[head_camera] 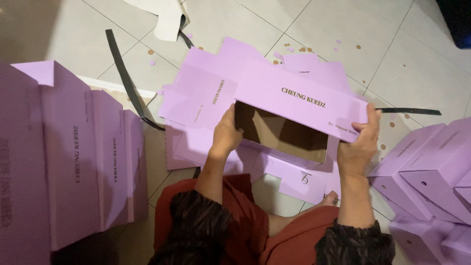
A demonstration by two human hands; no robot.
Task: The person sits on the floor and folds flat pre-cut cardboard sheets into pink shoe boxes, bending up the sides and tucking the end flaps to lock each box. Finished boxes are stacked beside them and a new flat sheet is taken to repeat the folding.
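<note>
Person seated on the tiled floor (319, 29), red skirt over the knees, dark patterned sleeves. Between the hands, held above the lap: a half-formed lilac box (294, 110), brown card inside, open side toward the wearer.

Left hand (226, 133) grips the box's left end, thumb up against the wall, fingers out of sight behind it; clamped, by the look of it. Right hand (362, 145) clamps the right end, thumb over the top edge, fingers wrapped under.

Judging by the thin walls: light, stiff along the creases but easy to dent or bow mid-panel. Best held at the ends or folded corners, as now, not by the long flat face.

Under the box, a spread of flat lilac sheets (206, 95), uncreased, each with a short line of dark print. Left of the box, a tall stack of flattened blanks (73, 157), print running vertically. Right of the box, a heap of finished boxes (427, 167), one with a small round hole. Beyond the box: black strips (125, 78), punched-out paper dots (306, 49), a white offcut (167, 22).
</note>
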